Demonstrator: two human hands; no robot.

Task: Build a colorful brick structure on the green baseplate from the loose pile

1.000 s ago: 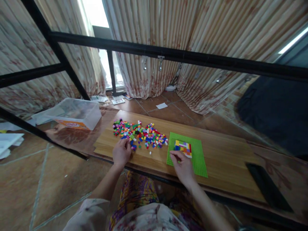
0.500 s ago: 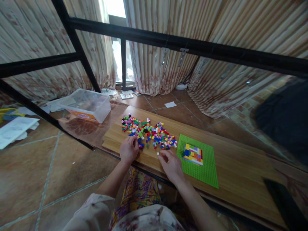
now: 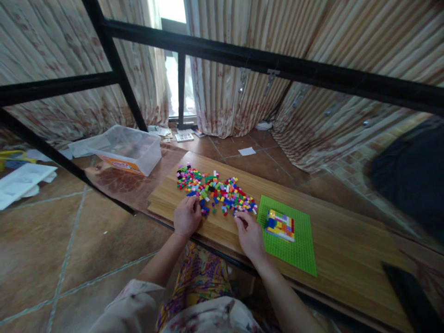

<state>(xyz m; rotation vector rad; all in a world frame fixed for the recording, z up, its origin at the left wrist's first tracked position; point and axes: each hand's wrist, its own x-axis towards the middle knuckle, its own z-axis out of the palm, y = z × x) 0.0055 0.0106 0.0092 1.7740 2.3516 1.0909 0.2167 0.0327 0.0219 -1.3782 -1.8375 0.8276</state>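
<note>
Loose bricks (image 3: 230, 200) just beyond the right fingers (image 3: 246, 216)

Both hands (image 3: 187, 217) (image 3: 251, 237) extend forward, apart, with fingers (image 3: 193, 202) curled.

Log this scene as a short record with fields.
left hand: at the near edge of the loose bricks; hold unclear
right hand: beside the green baseplate, a tiny white piece apparently at its fingertips
brick build: multicoloured, on the baseplate
support: wooden board
container: translucent bin, left of the board
</note>
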